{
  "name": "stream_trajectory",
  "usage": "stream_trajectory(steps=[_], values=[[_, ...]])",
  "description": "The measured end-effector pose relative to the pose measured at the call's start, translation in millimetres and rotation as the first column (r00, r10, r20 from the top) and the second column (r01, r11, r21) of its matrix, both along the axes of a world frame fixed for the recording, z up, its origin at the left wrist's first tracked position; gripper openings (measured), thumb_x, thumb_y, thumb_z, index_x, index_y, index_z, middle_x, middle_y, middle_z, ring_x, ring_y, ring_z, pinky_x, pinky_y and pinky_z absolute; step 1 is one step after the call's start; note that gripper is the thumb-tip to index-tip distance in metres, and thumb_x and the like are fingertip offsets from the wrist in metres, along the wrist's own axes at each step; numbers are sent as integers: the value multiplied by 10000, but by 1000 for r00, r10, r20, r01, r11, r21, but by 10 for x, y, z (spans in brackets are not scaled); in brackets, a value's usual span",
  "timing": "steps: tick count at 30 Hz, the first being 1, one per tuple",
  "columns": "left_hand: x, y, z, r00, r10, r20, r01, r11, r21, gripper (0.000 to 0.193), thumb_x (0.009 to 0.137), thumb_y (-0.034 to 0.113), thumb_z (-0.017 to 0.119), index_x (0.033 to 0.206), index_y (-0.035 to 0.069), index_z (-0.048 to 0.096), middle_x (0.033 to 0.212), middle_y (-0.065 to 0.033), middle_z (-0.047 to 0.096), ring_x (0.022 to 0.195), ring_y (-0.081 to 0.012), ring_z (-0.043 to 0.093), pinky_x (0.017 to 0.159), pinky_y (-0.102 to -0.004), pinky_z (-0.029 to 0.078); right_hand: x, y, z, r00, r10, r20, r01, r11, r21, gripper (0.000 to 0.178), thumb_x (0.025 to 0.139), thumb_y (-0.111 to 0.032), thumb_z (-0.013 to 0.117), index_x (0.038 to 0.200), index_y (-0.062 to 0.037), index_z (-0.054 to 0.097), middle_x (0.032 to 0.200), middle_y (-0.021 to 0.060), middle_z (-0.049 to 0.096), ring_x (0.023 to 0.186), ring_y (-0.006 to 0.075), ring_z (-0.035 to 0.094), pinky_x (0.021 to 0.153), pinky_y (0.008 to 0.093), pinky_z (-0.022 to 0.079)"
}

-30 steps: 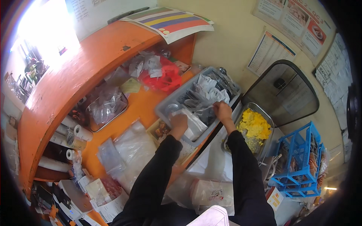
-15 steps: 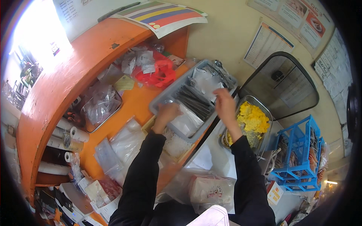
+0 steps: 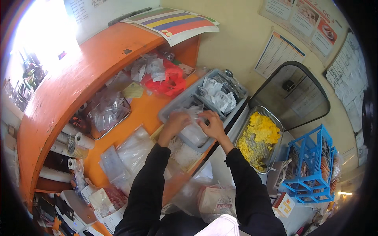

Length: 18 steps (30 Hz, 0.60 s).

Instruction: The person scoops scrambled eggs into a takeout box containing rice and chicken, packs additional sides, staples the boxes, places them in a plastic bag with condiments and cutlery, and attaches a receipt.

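Observation:
My left hand (image 3: 177, 122), curled and slightly blurred, is above the near part of a grey divided bin (image 3: 165, 113). Close beside it, my right hand (image 3: 212, 125) has its thumb and fingers brought together. Between the two hands, a crumpled clear plastic bag (image 3: 193, 112) is pinched up. Below them, a stack of clear bags (image 3: 195, 133) lies in the bin's near compartment. White printed packets (image 3: 220, 96) lie farther back in the bin, beyond my right hand.
Right of the bin stands a wire-mesh tray of yellow food (image 3: 264, 129), with a dark mesh lid (image 3: 293, 94) propped behind. A blue plastic rack (image 3: 309, 165) is farther right. An orange curved shelf (image 3: 90, 51) rises left. Clear plastic sheets (image 3: 134, 151) lie by my left forearm.
My right hand has moved left and nearer, from beside the white packets to my left hand. Plastic now bunches up between both hands. The packets lie differently, and the dark sticks are mostly hidden.

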<state>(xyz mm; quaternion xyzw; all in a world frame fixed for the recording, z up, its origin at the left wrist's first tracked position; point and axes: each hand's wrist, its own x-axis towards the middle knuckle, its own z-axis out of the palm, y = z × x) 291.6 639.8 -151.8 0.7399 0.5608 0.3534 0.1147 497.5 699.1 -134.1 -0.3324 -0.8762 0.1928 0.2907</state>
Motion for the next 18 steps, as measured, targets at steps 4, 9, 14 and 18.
stream_trajectory(steps=[4, 9, 14, 18], values=[[-71, -58, 266, 877, 71, 475, -106, 993, 49, 173, 832, 176, 724, 833, 19, 650, 733, -45, 611, 705, -117, 587, 641, -296, 459, 141, -87, -217, 982, 23, 187, -73, 961, 268, 279, 904, -315, 540, 921, -86, 698, 1026, 69, 638, 1012, 285, 537, 846, 460, 406], [-527, -235, 1233, 867, 408, 286, -432, 902, 23, 173, 787, 117, 737, 857, -13, 646, 697, -48, 579, 690, -92, 541, 605, -283, 444, 264, -243, -167, 764, 191, 617, -324, 939, 111, 366, 943, -386, 457, 1009, -100, 677, 984, 91, 628, 1009, 263, 529, 831, 465, 355], [-507, -612, 1591, 943, 234, 237, -229, 972, -48, 216, 756, 126, 775, 869, -6, 648, 730, -45, 597, 711, -91, 539, 633, -280, 448, 325, -421, 485, 915, 26, 403, -210, 883, 420, 459, 940, -440, 498, 1237, -105, 597, 1008, 125, 625, 1041, 286, 540, 903, 475, 360], [68, -903, 1932, 948, -124, 294, 148, 987, -62, 206, 761, 134, 773, 873, -3, 666, 763, -63, 639, 737, -103, 567, 680, -303, 473, 407, -832, 1519, 954, 192, -231, -171, 980, 106, 489, 864, -357, 671, 1272, -106, 579, 1075, 142, 618, 1074, 330, 561, 944, 422, 412]])
